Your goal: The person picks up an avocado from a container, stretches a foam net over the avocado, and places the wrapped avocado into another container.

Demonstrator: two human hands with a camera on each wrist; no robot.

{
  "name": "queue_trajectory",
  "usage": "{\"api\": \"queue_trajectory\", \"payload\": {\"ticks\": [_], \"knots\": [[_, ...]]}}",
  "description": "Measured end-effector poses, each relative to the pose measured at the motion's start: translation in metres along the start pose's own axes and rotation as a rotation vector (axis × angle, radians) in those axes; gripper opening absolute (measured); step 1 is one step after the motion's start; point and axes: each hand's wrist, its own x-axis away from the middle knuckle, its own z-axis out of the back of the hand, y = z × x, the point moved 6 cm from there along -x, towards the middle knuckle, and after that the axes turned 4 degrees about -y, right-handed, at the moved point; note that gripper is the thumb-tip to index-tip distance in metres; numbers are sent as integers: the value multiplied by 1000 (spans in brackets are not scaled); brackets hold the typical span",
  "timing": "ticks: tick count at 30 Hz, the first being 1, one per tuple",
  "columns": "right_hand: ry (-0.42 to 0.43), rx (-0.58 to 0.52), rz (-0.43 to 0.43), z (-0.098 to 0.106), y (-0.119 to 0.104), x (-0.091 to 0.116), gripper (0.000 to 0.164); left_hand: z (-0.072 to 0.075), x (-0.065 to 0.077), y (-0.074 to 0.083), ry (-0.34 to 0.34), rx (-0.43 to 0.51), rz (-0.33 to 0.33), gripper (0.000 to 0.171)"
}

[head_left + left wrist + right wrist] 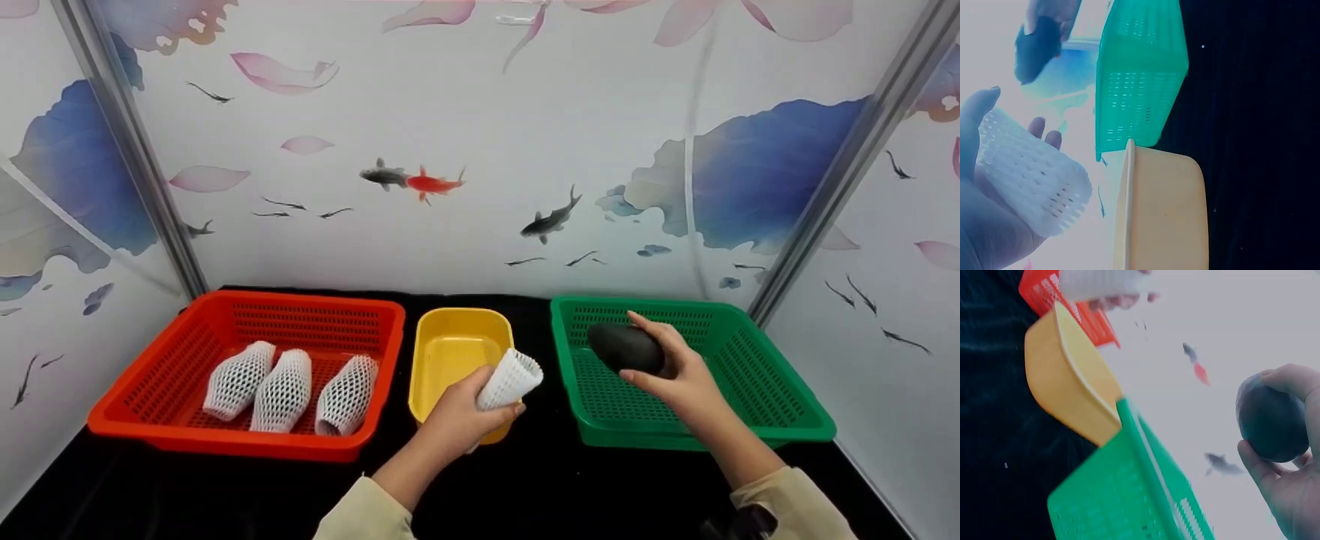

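My left hand (457,416) holds a white foam net sleeve (511,381) above the near end of the yellow tub (461,317). The sleeve's open end points up and right, and in the left wrist view the sleeve (1039,174) lies across the palm. Over the green basket (787,433), my right hand (679,371) grips a dark, oval avocado (626,349) between thumb and fingers. The right wrist view shows the avocado (1272,419) held clear of the basket's rim.
On the left, a red basket (247,444) contains 3 bulging white foam net sleeves (281,390), with something dark showing through the mesh. All the containers stand on black cloth (525,495). Behind them rises a wall panel (480,247) printed with fish and petals.
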Motion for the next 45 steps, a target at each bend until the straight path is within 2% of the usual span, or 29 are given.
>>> {"api": "queue_trajectory", "payload": {"ticks": [8,11,14,18,28,35,45], "knots": [[-28,-124,184,-24,-27,9,63,-5,8,4,-28,-63,-37,47],[-85,-173,227,-32,-33,12,58,-7,9,3,-44,-87,-46,44],[-127,-189,224,-37,-37,15,54,-9,10,3,-60,-107,-53,43],[-148,-164,195,-43,-42,18,53,-10,12,5,-68,-125,-75,43],[-205,-139,198,-54,-45,19,55,-13,14,10,-97,-139,-146,40],[-238,-50,253,-60,-49,22,55,-16,14,15,-91,-177,-180,35],[-273,69,272,-68,-51,24,55,-26,13,24,-149,-234,-159,39]]}}
